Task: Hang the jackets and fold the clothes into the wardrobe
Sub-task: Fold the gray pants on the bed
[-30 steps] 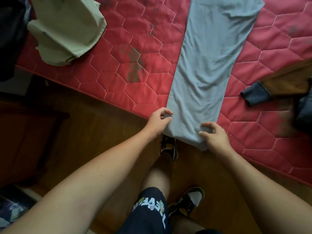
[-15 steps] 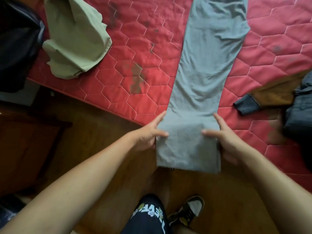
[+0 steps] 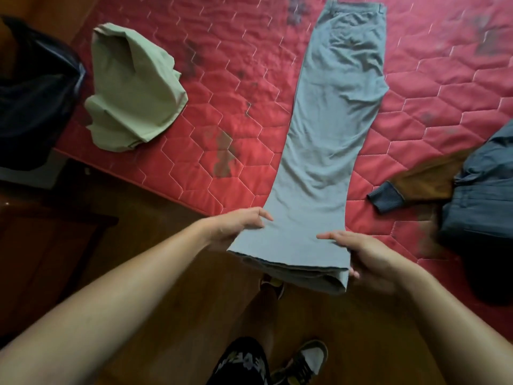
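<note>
Grey trousers [image 3: 336, 112] lie lengthwise on the red quilted mattress [image 3: 227, 87], legs stacked, waistband at the far end. The hem end is lifted off the mattress edge. My left hand [image 3: 236, 226] pinches the hem's left side, thumb on top. My right hand [image 3: 363, 254] grips the hem's right side, thumb on top and fingers underneath. A crumpled pale green garment [image 3: 133, 90] lies on the mattress to the left. A brown and dark blue jacket [image 3: 455, 187] lies at the right edge.
A dark garment or bag [image 3: 33, 98] sits at the far left beside the mattress. Wooden floor [image 3: 155, 315] lies between me and the mattress, with dark wooden furniture [image 3: 41, 245] at the left. My legs and shoes [image 3: 302, 359] are below.
Both hands have lifted the trouser hems up and toward me off the mattress edge. The view has tilted up, showing the waistband and more of the mattress.
</note>
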`<act>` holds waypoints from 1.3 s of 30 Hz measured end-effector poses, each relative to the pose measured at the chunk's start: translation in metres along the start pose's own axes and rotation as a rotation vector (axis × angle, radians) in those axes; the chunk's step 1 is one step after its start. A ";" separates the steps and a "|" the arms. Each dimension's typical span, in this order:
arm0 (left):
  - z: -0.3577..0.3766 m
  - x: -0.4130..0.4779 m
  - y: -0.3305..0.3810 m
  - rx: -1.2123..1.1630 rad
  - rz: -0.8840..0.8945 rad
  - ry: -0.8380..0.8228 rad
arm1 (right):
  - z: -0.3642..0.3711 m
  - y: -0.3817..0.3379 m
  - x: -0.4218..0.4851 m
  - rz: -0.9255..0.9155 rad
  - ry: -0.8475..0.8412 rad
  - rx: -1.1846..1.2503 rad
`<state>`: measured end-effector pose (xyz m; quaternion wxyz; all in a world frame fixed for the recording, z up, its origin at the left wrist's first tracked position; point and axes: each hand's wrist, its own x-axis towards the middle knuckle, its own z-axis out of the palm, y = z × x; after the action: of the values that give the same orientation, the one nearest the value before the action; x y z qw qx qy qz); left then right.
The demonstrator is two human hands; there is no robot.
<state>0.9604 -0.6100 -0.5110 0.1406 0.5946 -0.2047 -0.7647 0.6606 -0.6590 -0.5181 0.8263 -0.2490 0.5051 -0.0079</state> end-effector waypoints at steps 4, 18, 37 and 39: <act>-0.035 0.029 0.083 -0.464 0.238 -0.008 | -0.008 -0.084 0.020 -0.210 0.076 0.385; -0.036 0.196 0.050 0.016 0.247 0.695 | -0.057 -0.057 0.151 -0.194 0.817 -0.815; -0.022 0.212 0.063 -0.017 0.273 0.442 | -0.087 -0.067 0.168 -0.129 0.416 -0.123; -0.027 0.222 0.080 -0.049 0.305 0.475 | -0.093 -0.081 0.179 -0.209 0.471 -0.098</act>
<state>0.9277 -0.7859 -0.6670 0.3123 0.7157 -0.2344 -0.5790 0.6900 -0.8153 -0.6669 0.6676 -0.3307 0.6549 -0.1266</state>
